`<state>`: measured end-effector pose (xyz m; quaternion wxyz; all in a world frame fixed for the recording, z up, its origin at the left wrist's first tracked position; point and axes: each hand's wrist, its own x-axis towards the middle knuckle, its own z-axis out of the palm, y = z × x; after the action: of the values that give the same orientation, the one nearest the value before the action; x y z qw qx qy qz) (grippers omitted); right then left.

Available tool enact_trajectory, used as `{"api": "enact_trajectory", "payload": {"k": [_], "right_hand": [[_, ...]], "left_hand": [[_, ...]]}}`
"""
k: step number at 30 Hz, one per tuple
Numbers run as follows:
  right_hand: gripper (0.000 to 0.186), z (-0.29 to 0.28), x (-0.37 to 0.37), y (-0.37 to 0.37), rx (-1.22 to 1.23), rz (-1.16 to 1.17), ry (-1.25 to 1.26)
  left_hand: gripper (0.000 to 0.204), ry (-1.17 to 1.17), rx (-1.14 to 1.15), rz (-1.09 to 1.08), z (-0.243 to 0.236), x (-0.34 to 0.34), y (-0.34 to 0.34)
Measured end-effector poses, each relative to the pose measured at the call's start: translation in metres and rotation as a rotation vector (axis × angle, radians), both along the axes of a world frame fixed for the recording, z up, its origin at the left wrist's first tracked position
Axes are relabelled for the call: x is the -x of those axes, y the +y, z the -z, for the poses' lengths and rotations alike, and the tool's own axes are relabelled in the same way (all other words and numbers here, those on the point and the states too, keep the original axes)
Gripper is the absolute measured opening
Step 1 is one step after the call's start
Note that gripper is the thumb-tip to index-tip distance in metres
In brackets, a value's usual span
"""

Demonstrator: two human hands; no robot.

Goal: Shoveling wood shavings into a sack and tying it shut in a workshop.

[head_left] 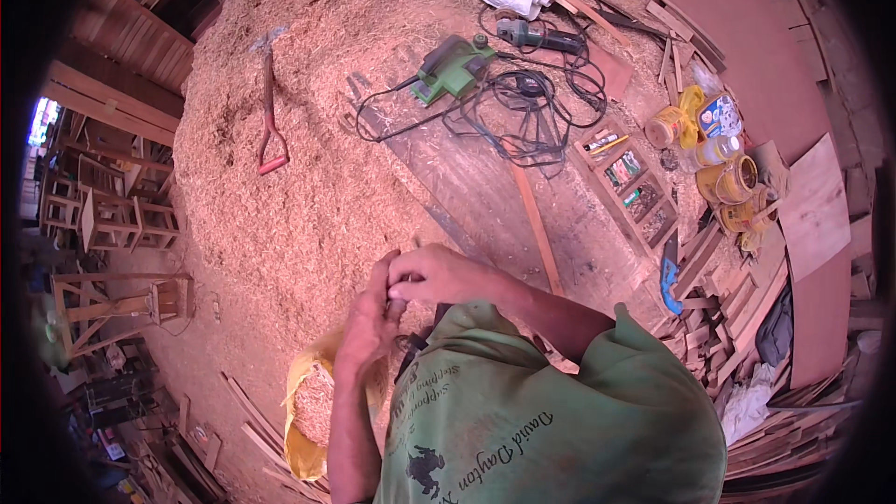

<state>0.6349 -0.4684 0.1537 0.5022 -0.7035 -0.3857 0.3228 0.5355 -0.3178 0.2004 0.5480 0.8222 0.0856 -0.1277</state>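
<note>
In front of my body both hands come together, with fingers curled. My left hand [367, 325] points upward, its fingertips meeting those of my right hand [437, 273], which reaches in from the right. Between them is something small and dark that I cannot make out, mostly hidden by the fingers. Just left of my left forearm stands a yellow sack [301, 455], its mouth wide and wood shavings [313, 406] inside. Beyond the hands spreads a big heap of shavings [247, 196]. The wooden workbench top [467, 191] lies ahead and to the right.
On the bench rest a green electric planer [457, 70], an angle grinder [543, 39], tangled black cables [527, 117] and a compartment tray [644, 245]. A shovel [269, 107] sticks in the heap. At right are a blue-handled saw [669, 285], jars [726, 182] and wood offcuts [719, 327].
</note>
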Motion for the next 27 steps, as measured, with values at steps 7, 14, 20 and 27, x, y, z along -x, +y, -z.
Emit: {"api": "enact_trajectory", "payload": {"k": [7, 14, 20, 27], "right_hand": [[0.025, 0.031, -0.035, -0.070, 0.109, -0.131, 0.332], [0.022, 0.037, -0.045, -0.098, 0.379, -0.088, 0.250], [0.022, 0.046, -0.041, -0.074, 0.091, 0.141, 0.671], [0.023, 0.038, -0.022, 0.017, -0.568, 0.105, 1.181]], "left_hand": [[0.024, 0.287, 0.174, -0.381, 0.000, 0.074, 0.062], [0.028, 0.075, -0.184, -0.902, 0.033, 0.170, 0.128], [0.033, 0.139, -0.066, -1.168, 0.083, 0.285, 0.085], [0.029, 0.292, 0.473, -1.425, 0.112, 0.351, 0.004]]}}
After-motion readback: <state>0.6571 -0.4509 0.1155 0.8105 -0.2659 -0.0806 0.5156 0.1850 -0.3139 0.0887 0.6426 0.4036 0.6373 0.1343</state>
